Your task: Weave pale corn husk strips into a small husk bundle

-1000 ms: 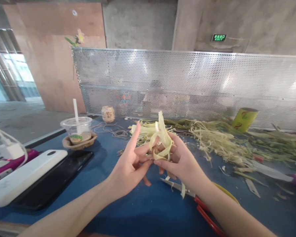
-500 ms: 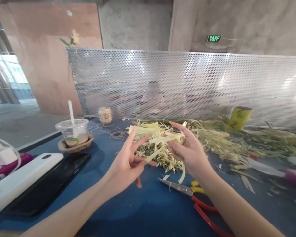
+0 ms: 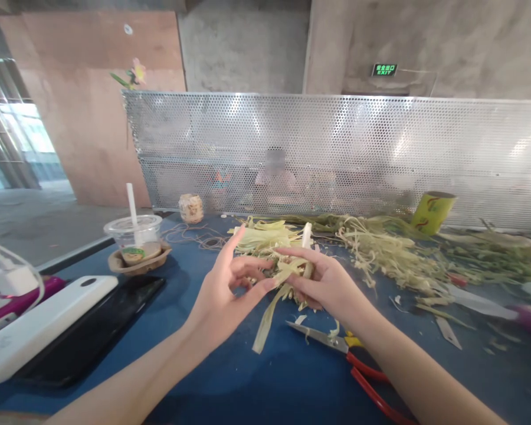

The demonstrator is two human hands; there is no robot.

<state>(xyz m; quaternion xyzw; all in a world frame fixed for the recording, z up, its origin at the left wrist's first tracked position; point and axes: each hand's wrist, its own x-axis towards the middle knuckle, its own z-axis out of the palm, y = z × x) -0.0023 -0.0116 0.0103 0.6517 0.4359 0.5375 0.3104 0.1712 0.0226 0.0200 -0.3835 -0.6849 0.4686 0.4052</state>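
Over the middle of the blue table, both my hands meet around a pale green corn husk strip (image 3: pixel 265 321), whose loose end hangs down between them. My left hand (image 3: pixel 223 289) has its index finger pointing up; its thumb and curled fingers close on the strip near the bundle. With thumb and index finger, my right hand (image 3: pixel 325 280) pinches the strip and a small bunch of husk, partly hidden by the fingers. Behind them lies a pile of husk pieces (image 3: pixel 265 236). Red-handled scissors (image 3: pixel 327 340) rest below my right hand, blades partly open.
A plastic cup (image 3: pixel 135 239) with a straw stands left, near a black phone (image 3: pixel 97 330) and a white power bank (image 3: pixel 48 327). Shredded husk (image 3: pixel 380 254) and a yellow-green can (image 3: pixel 432 212) are on the right. A perforated metal screen (image 3: pixel 230 130) runs along the back, with a person behind it.
My right hand has moved left toward my left hand. The strip that stretched between my hands now folds over, its end hanging down. My left fingers have curled inward.
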